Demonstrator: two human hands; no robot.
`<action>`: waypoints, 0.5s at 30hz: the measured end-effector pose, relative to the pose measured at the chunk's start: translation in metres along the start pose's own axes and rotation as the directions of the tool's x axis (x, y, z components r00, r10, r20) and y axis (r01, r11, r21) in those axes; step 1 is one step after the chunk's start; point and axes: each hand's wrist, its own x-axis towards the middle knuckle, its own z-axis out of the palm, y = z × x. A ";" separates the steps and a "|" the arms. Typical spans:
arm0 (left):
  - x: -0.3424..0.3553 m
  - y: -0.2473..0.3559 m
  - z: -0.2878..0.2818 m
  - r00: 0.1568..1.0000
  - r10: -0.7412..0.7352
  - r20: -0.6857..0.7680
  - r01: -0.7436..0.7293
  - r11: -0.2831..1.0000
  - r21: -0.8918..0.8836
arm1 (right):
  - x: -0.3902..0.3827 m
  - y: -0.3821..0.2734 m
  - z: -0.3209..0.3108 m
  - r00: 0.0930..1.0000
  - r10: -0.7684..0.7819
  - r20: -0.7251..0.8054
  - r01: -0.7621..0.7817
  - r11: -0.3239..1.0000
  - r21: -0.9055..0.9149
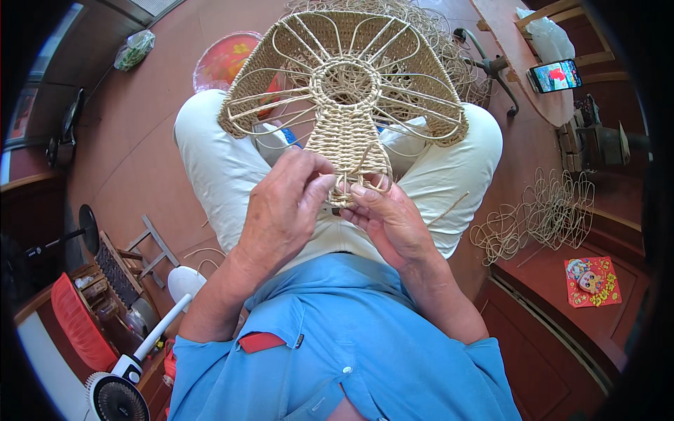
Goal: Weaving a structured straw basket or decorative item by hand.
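A fan-shaped piece woven from tan straw cord (344,130) rests across my knees. It has a broad curved rim, looped spokes, a round ring in the middle and a narrow tapering neck that points toward me. At the neck's near end, loose cord ends stick out. My left hand (284,203) is closed there, thumb and forefinger pinched at the left side of the weave, on what looks like a cord strand. From the right, my right hand (393,221) grips the same end, its thumb on top and fingers curled underneath.
Coiled straw cord (463,63) is heaped on the floor beyond the woven piece. Another cord bundle (554,217) lies at the right, by a red printed card (593,282). A phone (554,75) stands at upper right. At lower left is a white fan (116,393).
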 end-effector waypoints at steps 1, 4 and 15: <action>0.000 0.000 0.002 1.000 -0.001 -0.003 0.001 1.000 0.000 | 0.000 0.000 0.000 1.000 -0.017 0.016 0.017 1.000 0.002; 0.000 -0.003 0.011 0.993 0.117 -0.005 -0.114 0.972 0.204 | 0.002 0.001 -0.001 0.997 -0.031 0.064 0.030 0.999 0.011; 0.002 0.003 0.002 0.996 -0.071 0.055 0.060 0.983 0.171 | 0.003 -0.002 -0.005 0.997 -0.012 0.073 0.015 0.998 -0.053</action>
